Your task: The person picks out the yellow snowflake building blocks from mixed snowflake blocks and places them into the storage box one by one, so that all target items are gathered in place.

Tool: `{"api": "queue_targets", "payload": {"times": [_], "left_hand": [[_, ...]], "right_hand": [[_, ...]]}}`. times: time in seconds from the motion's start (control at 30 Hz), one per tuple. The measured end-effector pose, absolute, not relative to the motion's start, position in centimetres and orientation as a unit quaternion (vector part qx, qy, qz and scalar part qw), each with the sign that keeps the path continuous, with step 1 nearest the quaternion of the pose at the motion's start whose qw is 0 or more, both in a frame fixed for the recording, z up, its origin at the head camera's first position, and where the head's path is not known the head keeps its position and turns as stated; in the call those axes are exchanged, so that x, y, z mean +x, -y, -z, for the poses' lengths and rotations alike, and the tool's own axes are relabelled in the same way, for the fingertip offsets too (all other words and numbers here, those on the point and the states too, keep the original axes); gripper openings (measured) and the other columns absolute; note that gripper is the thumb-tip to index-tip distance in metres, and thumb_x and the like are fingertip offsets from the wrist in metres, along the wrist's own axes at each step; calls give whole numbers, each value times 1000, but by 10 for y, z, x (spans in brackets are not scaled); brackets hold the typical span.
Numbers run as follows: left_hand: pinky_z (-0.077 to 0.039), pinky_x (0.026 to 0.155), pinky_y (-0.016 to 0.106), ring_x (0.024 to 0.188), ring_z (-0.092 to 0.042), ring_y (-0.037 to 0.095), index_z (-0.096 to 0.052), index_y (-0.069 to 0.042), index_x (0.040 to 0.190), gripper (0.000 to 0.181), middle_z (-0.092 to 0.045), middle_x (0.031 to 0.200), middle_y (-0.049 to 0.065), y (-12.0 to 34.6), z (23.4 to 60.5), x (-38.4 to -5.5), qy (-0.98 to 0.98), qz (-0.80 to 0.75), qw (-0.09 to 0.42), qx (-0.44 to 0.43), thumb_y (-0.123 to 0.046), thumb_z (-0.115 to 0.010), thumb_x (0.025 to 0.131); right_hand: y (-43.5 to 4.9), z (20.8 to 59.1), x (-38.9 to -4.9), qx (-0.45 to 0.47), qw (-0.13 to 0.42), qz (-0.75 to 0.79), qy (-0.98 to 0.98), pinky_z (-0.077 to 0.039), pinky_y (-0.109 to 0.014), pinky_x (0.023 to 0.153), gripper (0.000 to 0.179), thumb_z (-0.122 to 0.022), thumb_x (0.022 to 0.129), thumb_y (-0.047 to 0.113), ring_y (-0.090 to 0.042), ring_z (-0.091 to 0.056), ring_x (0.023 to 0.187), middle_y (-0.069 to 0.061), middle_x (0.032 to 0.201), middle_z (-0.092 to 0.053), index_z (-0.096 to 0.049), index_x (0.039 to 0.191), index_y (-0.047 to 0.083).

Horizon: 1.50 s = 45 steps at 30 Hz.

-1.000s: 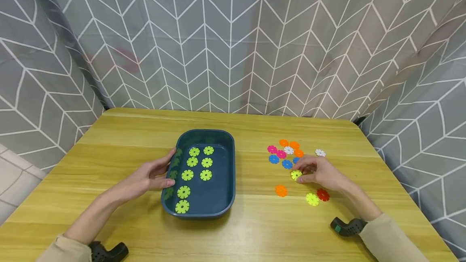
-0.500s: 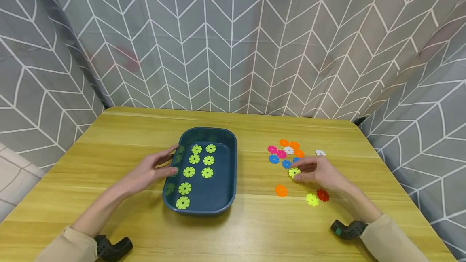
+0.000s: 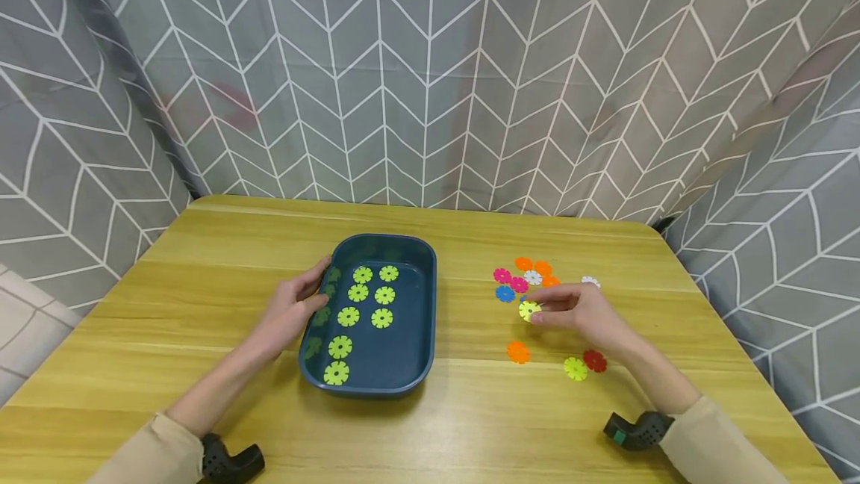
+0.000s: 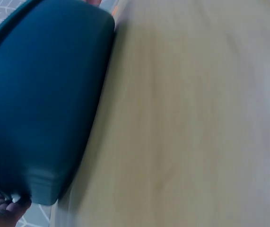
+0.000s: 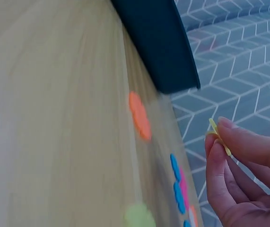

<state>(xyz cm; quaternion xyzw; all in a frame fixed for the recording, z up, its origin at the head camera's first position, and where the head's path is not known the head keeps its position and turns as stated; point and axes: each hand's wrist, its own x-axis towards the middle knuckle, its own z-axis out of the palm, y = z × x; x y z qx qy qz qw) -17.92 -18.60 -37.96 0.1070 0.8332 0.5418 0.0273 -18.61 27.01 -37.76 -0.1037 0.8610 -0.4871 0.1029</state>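
My right hand [image 3: 581, 316] pinches a yellow notched plastic disc [image 3: 528, 311] between thumb and fingers. In the right wrist view, the yellow disc [image 5: 219, 136] is held edge-on, apart from the table. My left hand [image 3: 289, 312] holds the left side of a dark blue tray [image 3: 433, 320], its thumb over the rim. Inside the tray, yellow-green notched discs [image 3: 348, 317] lie in two columns, the left one longer. The left wrist view shows the outer wall of the tray [image 4: 45, 94] and some fingers [image 4: 19, 208] at its lower end.
Orange, pink, blue and white discs [image 3: 519, 284] lie grouped beyond my right hand, partly hidden by it. An orange disc [image 3: 518, 352], a yellow disc [image 3: 575, 368] and a red disc [image 3: 594, 361] lie nearer. A patterned curtain [image 3: 430, 81] hangs behind the wooden table [image 3: 470, 424].
My right hand has lifted the yellow disc and moved it a little to the left. The tray has shifted slightly away from me, and my left hand has slid forward along its rim.
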Motion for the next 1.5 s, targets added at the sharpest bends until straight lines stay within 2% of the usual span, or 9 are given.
{"api": "queue_targets", "payload": {"times": [0.13,0.43,0.6,0.87,1.0,1.13,1.23,1.37,1.5], "left_hand": [[-35,113,43,147,-32,37,-25,-2,157,59,-28,162,19,178,381,-176,-821,-564,22,86,0,-43,100],[-21,122,49,152,-20,33,-21,-4,158,57,-18,166,12,168,384,-171,-805,-591,15,48,-1,-36,103],[-18,123,47,153,-16,29,-19,-6,159,58,-16,167,7,165,385,-169,-799,-600,14,37,-3,-35,104],[-14,124,43,155,-12,24,-20,-7,159,57,-16,167,2,158,385,-165,-792,-610,-4,21,-2,-34,104],[-20,123,41,153,-19,26,-28,-6,157,57,-22,166,4,162,388,-168,-790,-612,-15,32,0,-39,102],[-41,108,21,147,-34,33,-43,-3,150,53,-35,161,9,174,393,-173,-792,-606,-30,66,1,-51,98],[-43,95,8,143,-40,38,-46,-1,148,54,-39,158,14,186,396,-176,-792,-602,-25,98,-1,-59,96],[-46,95,11,142,-39,44,-42,0,150,60,-38,157,20,199,394,-179,-794,-590,3,145,-7,-65,95],[-44,99,15,143,-32,48,-33,4,153,70,-28,161,24,209,391,-183,-788,-579,51,204,-7,-67,94]], "right_hand": [[-261,374,-185,-103,113,502,-851,-57,-25,83,43,-82,83,25,-17,-68,97,-11,116,-72,-72,121,6],[-241,370,-182,-78,130,547,-823,-58,-29,85,46,-84,81,18,-19,-67,98,-11,118,-70,-70,122,2],[-230,365,-181,-81,146,560,-811,-58,-27,85,47,-83,81,13,-20,-65,99,-11,116,-72,-69,124,1],[-214,358,-179,-106,148,552,-814,-57,-26,87,47,-83,81,15,-22,-64,105,-12,127,-67,-69,124,3],[-207,357,-181,-115,148,555,-811,-57,-26,86,43,-83,82,14,-22,-64,103,-13,125,-66,-70,122,3],[-202,358,-183,-124,153,558,-806,-57,-27,85,41,-82,83,12,-23,-64,101,-14,122,-68,-71,121,2],[-198,358,-184,-132,157,556,-806,-57,-27,86,41,-81,83,12,-24,-65,100,-14,120,-70,-70,122,2],[-194,357,-185,-135,157,552,-808,-56,-27,87,41,-81,83,14,-24,-65,101,-12,119,-71,-71,122,4],[-188,354,-185,-128,164,559,-803,-56,-30,90,42,-82,83,15,-24,-65,103,-11,121,-70,-71,122,5]]}}
